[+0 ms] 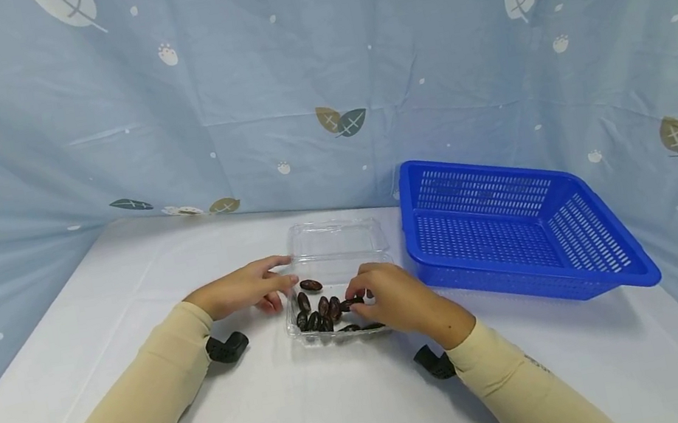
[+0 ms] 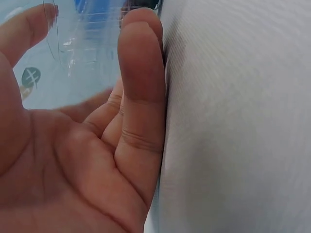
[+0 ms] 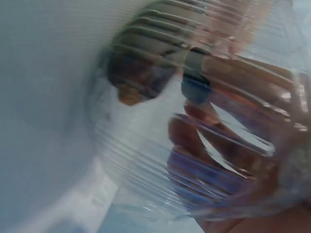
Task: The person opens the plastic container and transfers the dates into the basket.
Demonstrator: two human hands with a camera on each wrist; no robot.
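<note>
- Left hand (image 1: pixel 244 289): fingers loosely extended, a gap between thumb side and the rest; nothing in its grasp. Fingertips reach the left edge of a clear, ribbed plastic clamshell container (image 1: pixel 341 337); whether they press on it, cannot tell.
- Lower edge of the same hand lies along the white cloth-covered table (image 1: pixel 305 412), per left wrist view.
- Right hand (image 1: pixel 397 299): over the container's right side, thumb and fingertips bent and closed on one dark brown, oval, glossy date (image 1: pixel 348 306), which sits within the tray.
- Hands apart from each other, on opposite sides of the container.
- Container stands open at mid-table, transparent lid (image 1: pixel 337 238) spread toward the back. Several loose dark brown dates (image 1: pixel 324 305) lie in the tray, mostly left and centre.
- Bright blue, rectangular, perforated plastic basket (image 1: pixel 490 268) on the right, behind the right hand.
- Hidden: right part of the tray, under the right hand; an exact count of dates cannot be made.
- Hard to make out: right wrist view comes through the ribbed plastic, fingers streaked by glare and blur.
- Cut off: both beige sleeves (image 1: pixel 137 410) at the lower frame edge; left wrist view crops the palm and catches only a sliver of basket.
</note>
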